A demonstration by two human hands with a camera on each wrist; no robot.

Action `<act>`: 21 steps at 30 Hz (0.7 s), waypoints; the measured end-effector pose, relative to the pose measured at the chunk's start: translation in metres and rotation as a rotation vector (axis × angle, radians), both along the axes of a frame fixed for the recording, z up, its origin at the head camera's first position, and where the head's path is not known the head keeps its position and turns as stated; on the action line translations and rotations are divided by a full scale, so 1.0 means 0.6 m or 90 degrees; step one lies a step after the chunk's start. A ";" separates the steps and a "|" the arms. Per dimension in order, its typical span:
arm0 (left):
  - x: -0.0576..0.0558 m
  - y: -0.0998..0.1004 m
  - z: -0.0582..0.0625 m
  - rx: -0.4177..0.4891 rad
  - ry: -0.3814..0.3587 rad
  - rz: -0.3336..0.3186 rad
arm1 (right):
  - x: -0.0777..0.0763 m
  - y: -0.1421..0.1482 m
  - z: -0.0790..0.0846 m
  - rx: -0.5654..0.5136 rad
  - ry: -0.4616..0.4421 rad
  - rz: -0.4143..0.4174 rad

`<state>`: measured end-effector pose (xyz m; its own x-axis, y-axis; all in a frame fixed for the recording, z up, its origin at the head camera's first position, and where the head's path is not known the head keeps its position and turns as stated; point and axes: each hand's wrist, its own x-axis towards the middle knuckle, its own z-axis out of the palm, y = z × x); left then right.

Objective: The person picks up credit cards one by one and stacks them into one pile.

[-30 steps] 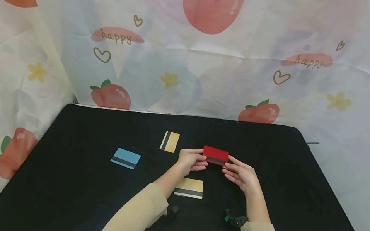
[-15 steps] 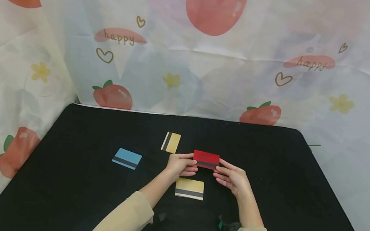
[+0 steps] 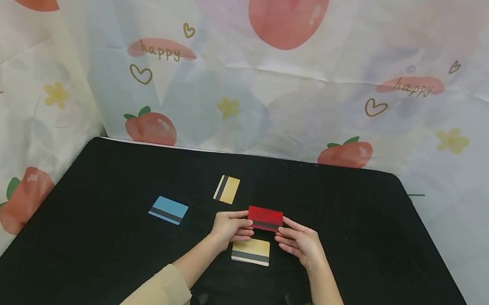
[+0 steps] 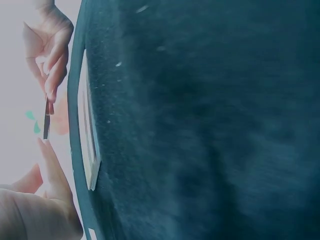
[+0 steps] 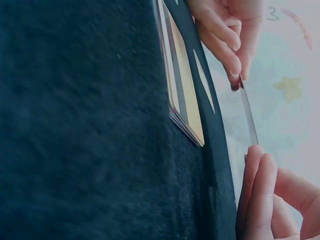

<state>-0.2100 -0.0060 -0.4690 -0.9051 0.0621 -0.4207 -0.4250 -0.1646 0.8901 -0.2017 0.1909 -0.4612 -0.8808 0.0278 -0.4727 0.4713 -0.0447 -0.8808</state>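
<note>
A red card (image 3: 266, 217) with a dark stripe along its lower part is held up over the table between both hands. My left hand (image 3: 226, 228) pinches its left edge, and my right hand (image 3: 301, 242) pinches the right edge. Both wrist views show the card almost edge-on, as a thin strip (image 5: 249, 115) between the fingertips. Just below it in the head view lies a gold card (image 3: 251, 251) with a grey stripe. The right wrist view reveals that this gold card tops a neat stack (image 5: 186, 95) of several cards.
A blue card (image 3: 169, 210) lies on the black table (image 3: 375, 252) left of the hands. Farther back, another gold card (image 3: 226, 189) lies turned upright, its dark stripe at the left. A patterned cloth (image 3: 288, 101) hangs behind the table.
Both hands have brought the red card left and nearer to the person, so it now stands just above the gold stack in the head view. The cards on the table stay put.
</note>
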 end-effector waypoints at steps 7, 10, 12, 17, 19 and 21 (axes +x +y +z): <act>0.015 -0.009 -0.005 0.001 0.006 0.005 | 0.012 -0.010 -0.004 0.017 0.003 -0.006; 0.020 -0.011 -0.007 0.007 0.010 0.008 | 0.017 -0.013 -0.005 0.018 0.004 -0.008; 0.024 -0.013 -0.007 0.008 0.012 0.009 | 0.020 -0.015 -0.005 0.017 0.006 -0.007; 0.033 -0.017 -0.006 0.003 0.011 0.012 | 0.026 -0.020 -0.006 0.009 0.009 -0.007; 0.037 -0.019 -0.005 0.000 0.010 0.012 | 0.029 -0.022 -0.007 0.010 0.010 -0.009; 0.041 -0.021 -0.004 -0.001 0.005 0.011 | 0.032 -0.024 -0.009 0.015 0.012 -0.011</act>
<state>-0.1854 -0.0187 -0.4713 -0.9090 0.0462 -0.4142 -0.4157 -0.1703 0.8934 -0.1827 0.1765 -0.4664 -0.8889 0.0548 -0.4548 0.4537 -0.0313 -0.8906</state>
